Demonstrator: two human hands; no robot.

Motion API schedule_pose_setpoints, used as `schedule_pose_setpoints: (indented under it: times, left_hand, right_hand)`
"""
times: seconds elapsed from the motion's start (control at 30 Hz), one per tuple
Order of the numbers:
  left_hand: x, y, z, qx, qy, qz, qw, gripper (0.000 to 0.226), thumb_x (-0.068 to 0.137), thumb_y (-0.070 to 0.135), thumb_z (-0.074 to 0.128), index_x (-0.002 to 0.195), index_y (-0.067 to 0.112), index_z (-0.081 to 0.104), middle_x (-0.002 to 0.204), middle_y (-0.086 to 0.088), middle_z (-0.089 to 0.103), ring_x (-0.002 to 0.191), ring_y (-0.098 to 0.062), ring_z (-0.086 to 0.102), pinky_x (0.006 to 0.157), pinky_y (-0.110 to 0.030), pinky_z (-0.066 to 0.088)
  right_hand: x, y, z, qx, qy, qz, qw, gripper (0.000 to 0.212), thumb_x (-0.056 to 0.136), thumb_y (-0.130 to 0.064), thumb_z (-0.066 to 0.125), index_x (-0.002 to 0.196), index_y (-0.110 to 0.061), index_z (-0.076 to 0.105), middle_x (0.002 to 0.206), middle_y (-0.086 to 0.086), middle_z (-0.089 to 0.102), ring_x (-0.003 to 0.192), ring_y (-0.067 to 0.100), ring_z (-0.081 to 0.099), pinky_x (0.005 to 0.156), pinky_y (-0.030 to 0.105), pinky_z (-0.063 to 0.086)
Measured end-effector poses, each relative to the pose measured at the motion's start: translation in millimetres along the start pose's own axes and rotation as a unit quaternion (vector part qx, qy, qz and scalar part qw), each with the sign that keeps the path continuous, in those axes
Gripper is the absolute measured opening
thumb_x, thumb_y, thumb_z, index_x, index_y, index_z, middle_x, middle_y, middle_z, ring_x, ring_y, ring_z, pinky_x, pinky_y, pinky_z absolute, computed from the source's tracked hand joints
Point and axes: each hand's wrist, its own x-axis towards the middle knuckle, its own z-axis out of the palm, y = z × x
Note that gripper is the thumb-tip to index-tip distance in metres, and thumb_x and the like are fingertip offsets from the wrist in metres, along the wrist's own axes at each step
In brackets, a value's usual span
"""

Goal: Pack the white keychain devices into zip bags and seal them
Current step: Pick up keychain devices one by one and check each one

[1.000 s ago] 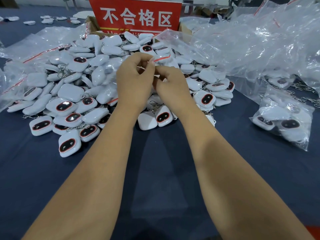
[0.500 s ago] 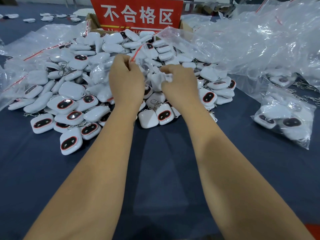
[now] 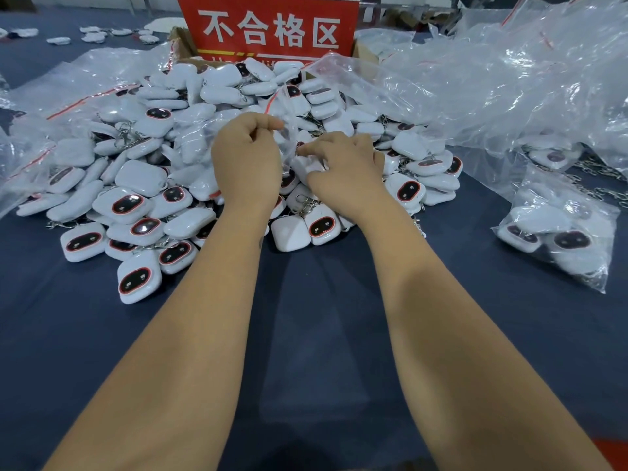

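Two hands up over the pile of white keychain devices (image 3: 142,185) on the dark blue tablecloth (image 3: 323,317). My left hand (image 3: 246,161) is curled, thumb and index pinching the edge of a clear zip bag (image 3: 283,130), whose red seal strip rises just above the knuckles. My right hand (image 3: 343,171) sits just beside it, fingers bent down around one white device (image 3: 307,166) at the bag's lower part; can't tell if it's inside the bag or only against it. Pile spreads left and behind both hands, w/ key rings showing here and there. Filled bag (image 3: 560,232) lies at far right, apart from the pile. Loose clear bags (image 3: 509,79) heaped back right. Red sign (image 3: 268,28) w/ white characters stands behind the pile.
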Motion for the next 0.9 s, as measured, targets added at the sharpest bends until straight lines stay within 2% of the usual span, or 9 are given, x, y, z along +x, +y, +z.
schedule_pose_setpoints:
  times: [0.1,0.23,0.47,0.57,0.63,0.7,0.77,0.83,0.9]
  left_hand:
    - [2.6,-1.5,0.7,0.015,0.010,-0.005,1.000,0.037,0.091,0.002,0.040,0.103,0.019,0.071,0.084,0.016,0.061,0.047,0.005,0.047,0.054,-0.015,0.040]
    - [3.2,-3.9,0.8,0.020,-0.006,0.000,1.000,0.036,0.090,0.003,0.044,0.109,0.019,0.070,0.098,0.008,0.065,0.062,0.003,0.052,0.062,-0.015,0.043]
    - [2.2,-2.5,2.4,0.000,-0.016,0.004,1.000,0.031,0.087,0.005,0.050,0.091,0.027,0.071,0.070,0.017,0.059,0.046,0.007,0.047,0.049,-0.007,0.033]
    - [1.9,-2.8,2.3,0.008,-0.020,0.002,1.000,0.030,0.087,0.007,0.050,0.098,0.025,0.072,0.074,0.016,0.060,0.047,0.007,0.047,0.050,-0.008,0.035]
    - [2.0,-2.2,2.0,0.014,-0.027,0.004,1.000,0.030,0.086,0.010,0.053,0.105,0.023,0.072,0.084,0.013,0.063,0.055,0.009,0.052,0.055,-0.009,0.041]
    - [1.9,-1.7,1.9,0.024,-0.032,0.008,0.999,0.029,0.084,0.014,0.059,0.108,0.024,0.071,0.095,0.009,0.066,0.074,0.005,0.058,0.068,-0.016,0.050]
    - [1.0,-1.2,1.9,0.039,-0.043,0.019,0.998,0.032,0.081,0.017,0.063,0.111,0.025,0.069,0.102,0.009,0.064,0.088,-0.004,0.058,0.078,-0.023,0.052]
    - [0.2,-1.2,2.6,0.066,-0.059,0.034,0.995,0.038,0.079,0.017,0.065,0.116,0.024,0.067,0.109,0.007,0.063,0.093,-0.006,0.056,0.081,-0.023,0.050]
    - [-0.1,-1.0,3.0,0.094,-0.063,0.050,0.992,0.038,0.081,0.016,0.064,0.118,0.023,0.067,0.112,0.006,0.063,0.093,-0.006,0.055,0.081,-0.023,0.049]
  right_hand:
    - [-0.2,1.6,-2.8,-0.006,-0.014,-0.006,1.000,0.057,0.083,-0.015,0.059,0.136,-0.037,0.056,0.143,-0.013,0.045,0.129,0.023,0.027,0.086,0.028,0.011]
    - [-2.4,-0.9,-2.1,-0.003,-0.010,-0.014,1.000,0.061,0.082,-0.009,0.054,0.136,-0.037,0.056,0.142,-0.012,0.046,0.127,0.022,0.029,0.090,0.030,0.014]
    - [-4.5,-3.1,-2.0,-0.008,0.017,-0.027,0.999,0.028,0.098,-0.023,0.050,0.121,-0.033,0.063,0.122,-0.011,0.057,0.120,0.022,0.036,0.099,0.037,0.023]
    - [-5.6,-10.4,-4.8,0.081,0.064,-0.007,0.995,0.012,0.096,-0.027,0.056,0.091,-0.025,0.066,0.087,-0.006,0.063,0.103,0.022,0.052,0.098,0.042,0.037]
    - [-6.9,-13.4,-7.6,0.183,0.109,0.012,0.977,0.018,0.092,-0.027,0.063,0.075,-0.023,0.062,0.071,-0.009,0.059,0.080,0.015,0.057,0.082,0.037,0.047]
    - [-8.0,-15.2,-11.7,0.279,0.148,0.038,0.948,0.022,0.088,-0.021,0.068,0.068,-0.018,0.059,0.061,-0.013,0.053,0.062,0.006,0.050,0.064,0.026,0.044]
    - [-7.2,-15.1,-15.4,0.361,0.167,0.059,0.916,0.016,0.085,-0.015,0.070,0.072,-0.008,0.063,0.061,-0.009,0.054,0.058,0.003,0.046,0.061,0.019,0.040]
    - [-5.2,-15.2,-18.4,0.421,0.165,0.061,0.890,0.022,0.086,-0.013,0.070,0.089,0.008,0.065,0.071,0.004,0.054,0.066,0.009,0.046,0.066,0.024,0.041]
    - [-3.7,-14.4,-19.4,0.459,0.145,0.057,0.874,0.027,0.089,-0.010,0.066,0.100,0.013,0.063,0.080,0.012,0.056,0.074,0.016,0.046,0.072,0.031,0.042]
